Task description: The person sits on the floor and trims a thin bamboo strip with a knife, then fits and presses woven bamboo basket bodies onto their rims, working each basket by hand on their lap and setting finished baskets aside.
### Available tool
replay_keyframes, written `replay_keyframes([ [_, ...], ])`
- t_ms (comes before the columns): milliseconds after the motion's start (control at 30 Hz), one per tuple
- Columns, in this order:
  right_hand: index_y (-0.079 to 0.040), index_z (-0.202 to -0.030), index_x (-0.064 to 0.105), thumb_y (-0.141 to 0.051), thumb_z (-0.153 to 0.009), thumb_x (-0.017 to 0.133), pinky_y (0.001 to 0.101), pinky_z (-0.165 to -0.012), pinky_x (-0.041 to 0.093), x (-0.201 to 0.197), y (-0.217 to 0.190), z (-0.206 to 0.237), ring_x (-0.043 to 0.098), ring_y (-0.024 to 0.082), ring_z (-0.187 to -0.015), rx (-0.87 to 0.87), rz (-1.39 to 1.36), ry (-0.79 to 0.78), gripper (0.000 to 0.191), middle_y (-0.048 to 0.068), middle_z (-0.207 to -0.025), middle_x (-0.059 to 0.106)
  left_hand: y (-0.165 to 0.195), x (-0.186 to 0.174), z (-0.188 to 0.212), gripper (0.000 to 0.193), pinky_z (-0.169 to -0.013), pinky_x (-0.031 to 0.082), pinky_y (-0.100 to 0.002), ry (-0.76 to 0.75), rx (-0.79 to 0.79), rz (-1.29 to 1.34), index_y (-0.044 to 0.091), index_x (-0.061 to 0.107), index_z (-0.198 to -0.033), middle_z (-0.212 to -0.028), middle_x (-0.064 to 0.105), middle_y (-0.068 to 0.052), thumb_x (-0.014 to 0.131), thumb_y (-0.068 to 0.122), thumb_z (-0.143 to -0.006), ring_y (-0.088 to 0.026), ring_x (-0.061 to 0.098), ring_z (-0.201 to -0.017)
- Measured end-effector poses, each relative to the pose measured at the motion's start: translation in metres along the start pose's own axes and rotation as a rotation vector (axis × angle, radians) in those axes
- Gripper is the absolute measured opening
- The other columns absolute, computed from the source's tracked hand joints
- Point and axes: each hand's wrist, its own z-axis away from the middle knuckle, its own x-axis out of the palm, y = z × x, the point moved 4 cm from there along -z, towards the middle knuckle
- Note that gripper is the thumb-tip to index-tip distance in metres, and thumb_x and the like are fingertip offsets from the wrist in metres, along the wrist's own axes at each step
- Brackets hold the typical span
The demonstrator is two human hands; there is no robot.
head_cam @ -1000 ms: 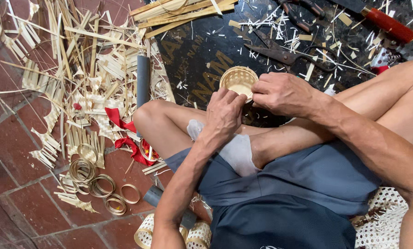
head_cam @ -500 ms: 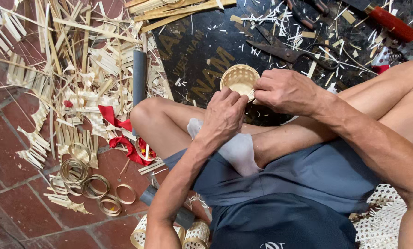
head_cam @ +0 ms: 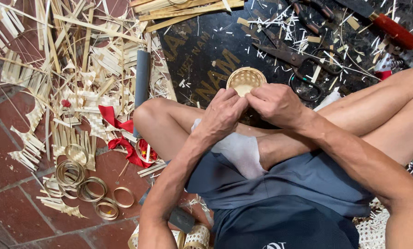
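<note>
A small round woven basket point(head_cam: 246, 81), pale straw-coloured with an open weave rim and an empty hollow, is held just above the centre of the frame over a black mat point(head_cam: 202, 50). It is pinched at its lower edge by both hands: the left hand point(head_cam: 222, 113) and the right hand point(head_cam: 275, 103) are closed on it, fingers curled, thumbs meeting. The mat is strewn with pale offcuts and scissors point(head_cam: 298, 62). At the left, bamboo strips point(head_cam: 68, 60) and coiled rings point(head_cam: 84, 182) are spread over the tile floor point(head_cam: 8, 212), with bare tiles left at the lower left.
</note>
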Motion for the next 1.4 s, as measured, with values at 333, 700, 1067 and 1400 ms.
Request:
replay_keyframes([
  [333, -0.009, -0.092, 0.077, -0.018, -0.083, 0.072, 0.0456, -0.066, 0.056, 0.011, 0.039, -0.013, 0.070, 0.033, -0.080, 0.255, -0.254, -0.564, 0.014, 0.009, -0.088, 0.070, 0.000, -0.004, 0.002, 0.034, -0.082, 0.042, -0.039, -0.052, 0.057, -0.057, 0.002, 0.065, -0.113, -0.088, 0.058, -0.006, 0.063, 0.004, -0.079, -0.025, 0.056, -0.092],
  [700, -0.005, -0.097, 0.073, -0.008, -0.085, 0.072, 0.0406, -0.067, 0.055, 0.002, 0.042, 0.000, 0.070, 0.032, -0.081, 0.165, -0.423, -0.315, 0.013, 0.010, -0.091, 0.068, -0.005, -0.001, 0.007, 0.039, -0.086, 0.040, -0.040, -0.082, 0.036, -0.057, 0.002, 0.066, -0.122, -0.095, 0.055, -0.007, 0.066, 0.006, -0.082, -0.026, 0.054, -0.098],
  [1067, -0.006, -0.093, 0.067, -0.014, -0.075, 0.071, 0.0384, -0.055, 0.050, -0.064, -0.015, -0.016, 0.063, 0.025, -0.068, -0.207, -0.185, -0.063, 0.021, 0.007, -0.086, 0.062, 0.048, -0.060, 0.011, 0.040, -0.092, 0.041, -0.044, -0.030, -0.005, -0.041, 0.004, 0.067, -0.123, -0.103, 0.058, -0.008, 0.065, 0.010, -0.083, -0.029, 0.054, -0.103],
  [1400, -0.001, -0.097, 0.066, -0.012, -0.077, 0.071, 0.0327, -0.059, 0.055, -0.084, -0.088, -0.017, 0.068, 0.024, -0.073, -0.196, -0.424, -0.088, 0.024, 0.012, -0.089, 0.064, 0.134, -0.072, 0.067, 0.031, -0.083, 0.039, -0.040, -0.002, 0.056, -0.273, 0.001, 0.068, -0.117, -0.096, 0.055, 0.002, 0.068, 0.018, -0.091, -0.016, 0.053, -0.092],
])
